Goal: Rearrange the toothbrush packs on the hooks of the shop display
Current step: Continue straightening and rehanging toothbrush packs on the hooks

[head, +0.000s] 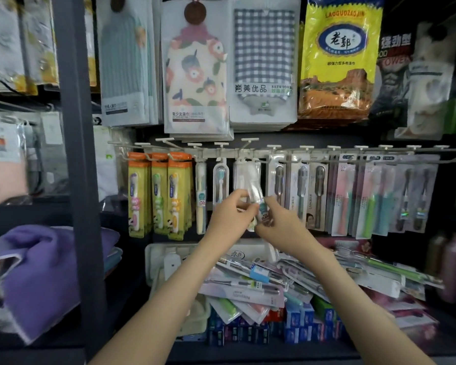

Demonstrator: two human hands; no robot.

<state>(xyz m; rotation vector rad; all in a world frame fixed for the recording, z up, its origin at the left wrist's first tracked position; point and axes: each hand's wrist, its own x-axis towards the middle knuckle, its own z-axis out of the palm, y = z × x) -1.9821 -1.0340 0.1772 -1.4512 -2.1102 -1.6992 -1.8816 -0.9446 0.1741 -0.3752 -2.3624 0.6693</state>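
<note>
Both hands are raised to the middle of the hook rail (pixel 311 149), where a small bunch of clear toothbrush packs (pixel 246 177) hangs from its hook, tops threaded on the wire and lower ends gathered between the hands. The left hand (pixel 231 217) has its grip curled round the lower part of the bunch from the left. The right hand (pixel 279 222) pinches the bottom end of one pack, the one with a teal label, from the right. Motion blur hides exactly how many packs each grip takes in. To the left the orange-and-yellow children's packs (pixel 158 196) hang in three tidy rows, and two slim single packs (pixel 201 196) hang between them and the hands. To the right the grey packs (pixel 300 191) and the pink and green packs (pixel 353 196) fill their hooks in even, overlapping lines. By the look of it the rail is largely in order, and the work in hand is squaring or shifting this one central bunch. What seems left lies on the shelf below: a loose heap of packs (pixel 261 280) lying at all angles above the toothpaste boxes (pixel 300 322). Whether those belong on the hooks cannot be told from here.
</note>
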